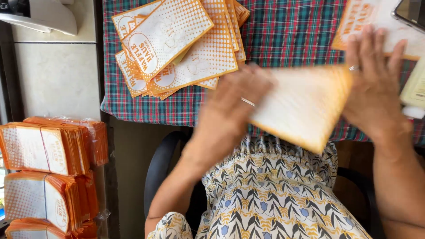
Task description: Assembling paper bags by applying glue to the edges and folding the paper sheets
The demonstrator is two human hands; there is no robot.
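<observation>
A white paper sleeve with orange edges [305,104] is held between both my hands above the near edge of the plaid-covered table [287,31]. My left hand [230,106], blurred by motion and wearing a ring, grips the sleeve's left side. My right hand [374,84], also ringed, presses flat on its right side with fingers spread. A loose pile of the same orange-and-white sleeves [177,44] lies fanned out on the cloth at the far left.
Banded bundles of sleeves [48,148] are stacked at the left beside the table, some in clear plastic. More sleeves [376,17] lie at the far right, with a pale bottle [414,90] and a dark phone [409,11]. A black chair arm [161,163] curves below.
</observation>
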